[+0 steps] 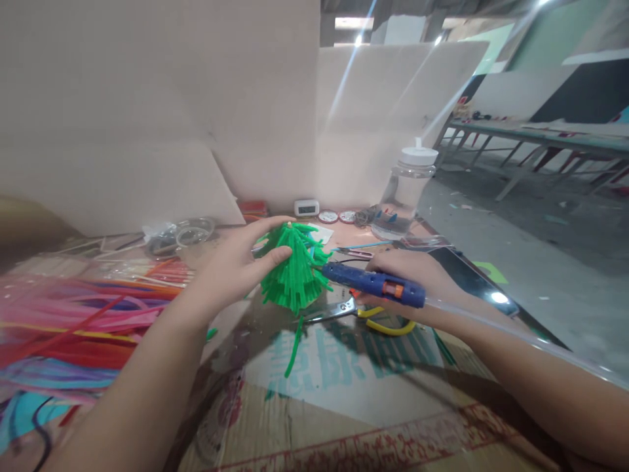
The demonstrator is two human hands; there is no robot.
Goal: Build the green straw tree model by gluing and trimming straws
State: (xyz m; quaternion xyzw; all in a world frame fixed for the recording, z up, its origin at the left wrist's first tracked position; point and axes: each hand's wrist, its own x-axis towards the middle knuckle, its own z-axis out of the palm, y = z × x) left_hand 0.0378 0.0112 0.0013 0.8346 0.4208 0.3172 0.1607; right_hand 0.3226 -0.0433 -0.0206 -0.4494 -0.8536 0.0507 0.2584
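Observation:
A green cone-shaped tree of pipe cleaners (293, 278) stands upright in the middle of the head view. My left hand (246, 259) is closed around its upper left side, thumb across the front. From the right, my right hand (417, 272) grips a blue hot glue gun (371, 282), whose nozzle tip reaches the tree's right side. A clear glue stick (472, 314) trails from the gun's back end. Under the gun lie scissors with yellow handles (388, 326), their blades towards the tree. One loose green pipe cleaner piece (295, 347) lies just in front of the tree.
Bundles of colored pipe cleaners (88, 321) cover the left side. Behind are a roll of clear tape (194, 233), a small white digital clock (306, 208) and a lidded water bottle (405, 190). A dark flat device (472, 282) lies at right. Pale boards (275, 98) wall the back.

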